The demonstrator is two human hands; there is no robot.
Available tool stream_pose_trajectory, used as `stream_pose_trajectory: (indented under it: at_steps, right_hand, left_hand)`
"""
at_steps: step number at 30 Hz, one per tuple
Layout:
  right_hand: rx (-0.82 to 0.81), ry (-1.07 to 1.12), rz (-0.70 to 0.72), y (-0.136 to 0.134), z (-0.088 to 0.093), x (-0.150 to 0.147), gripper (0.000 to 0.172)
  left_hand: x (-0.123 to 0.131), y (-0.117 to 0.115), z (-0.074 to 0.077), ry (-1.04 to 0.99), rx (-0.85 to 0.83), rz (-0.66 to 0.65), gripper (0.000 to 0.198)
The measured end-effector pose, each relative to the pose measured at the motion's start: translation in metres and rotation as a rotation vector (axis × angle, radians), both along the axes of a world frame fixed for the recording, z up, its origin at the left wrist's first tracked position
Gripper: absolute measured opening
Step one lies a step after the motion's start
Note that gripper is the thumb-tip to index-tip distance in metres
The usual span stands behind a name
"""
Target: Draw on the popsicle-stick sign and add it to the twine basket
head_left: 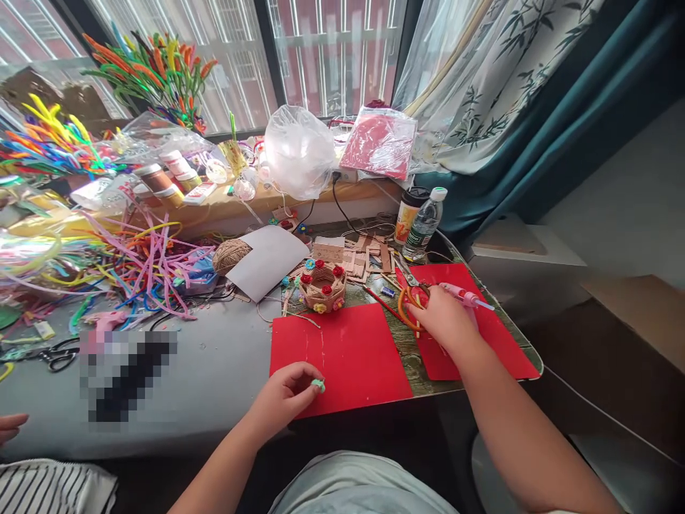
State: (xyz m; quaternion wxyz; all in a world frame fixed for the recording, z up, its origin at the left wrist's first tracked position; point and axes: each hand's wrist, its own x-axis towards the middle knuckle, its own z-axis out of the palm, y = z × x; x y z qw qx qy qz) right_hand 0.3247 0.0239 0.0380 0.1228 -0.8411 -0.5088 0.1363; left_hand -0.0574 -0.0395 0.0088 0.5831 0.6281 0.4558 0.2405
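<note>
My left hand [286, 396] pinches a small mint-green piece [318, 385] over the lower left of a red sheet [347, 350]. Farther right, my right hand [442, 318] is at the orange handles of the scissors [411, 293], beside a second red sheet [495, 335]. Its fingertips are partly hidden, so whether they grip the handles is unclear. A pink glue gun [461, 294] lies just beyond that hand, its nozzle pointing right. Behind the first sheet sits a round twine-covered basket [322, 293] with red, blue and yellow flowers on it.
Wooden sticks [356, 258], a twine ball [230, 255] and white paper [267, 260] lie behind the basket. A water bottle [424, 227] and a cup [409, 214] stand at the back right. Tangled pipe cleaners [144, 257] cover the left. Another person's hand [11, 427] shows far left.
</note>
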Motion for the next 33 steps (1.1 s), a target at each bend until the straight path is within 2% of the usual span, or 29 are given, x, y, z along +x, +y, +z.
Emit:
stream_pose_trajectory:
  at_steps: [3, 7, 10, 14, 18, 23, 27, 28, 30, 31, 33]
  right_hand:
    - [-0.110, -0.154, 0.032, 0.016, -0.011, -0.003, 0.049]
    - [-0.148, -0.206, 0.039, 0.025, -0.029, -0.005, 0.055]
    - [-0.166, -0.248, 0.065, 0.026, -0.032, -0.001, 0.054]
    - [-0.180, -0.252, 0.114, 0.028, -0.028, 0.001, 0.046]
    - [-0.231, -0.253, 0.128, 0.032, -0.026, -0.002, 0.051]
    - [-0.250, -0.380, 0.273, 0.028, -0.016, -0.003, 0.051]
    - [-0.135, -0.384, 0.257, 0.023, 0.006, -0.018, 0.045]
    - [-0.067, -0.367, 0.285, 0.023, 0.012, -0.027, 0.040]
    - [0.101, -0.308, 0.455, 0.028, 0.020, -0.049, 0.028]
    - [0.172, -0.263, 0.592, 0.032, 0.023, -0.062, 0.027]
    - [0.232, -0.212, 0.808, 0.044, 0.024, -0.086, 0.037]
  left_hand:
    - [0.000, -0.002, -0.002, 0.073, 0.036, -0.013, 0.019]
    - [-0.007, 0.001, 0.000, 0.135, 0.097, 0.017, 0.021]
    - [-0.015, 0.004, 0.002, 0.165, 0.121, 0.025, 0.022]
    - [-0.026, 0.010, 0.003, 0.211, 0.133, 0.040, 0.023]
    - [-0.047, 0.020, 0.004, 0.247, 0.126, 0.096, 0.026]
    - [-0.091, 0.043, 0.002, 0.266, 0.132, 0.274, 0.037]
    - [-0.116, 0.062, -0.008, 0.262, 0.160, 0.455, 0.047]
    - [-0.119, 0.065, -0.011, 0.251, 0.167, 0.488, 0.049]
    - [-0.121, 0.071, -0.016, 0.231, 0.188, 0.539, 0.053]
    - [-0.121, 0.072, -0.018, 0.226, 0.201, 0.556, 0.054]
    - [-0.118, 0.072, -0.019, 0.237, 0.232, 0.573, 0.053]
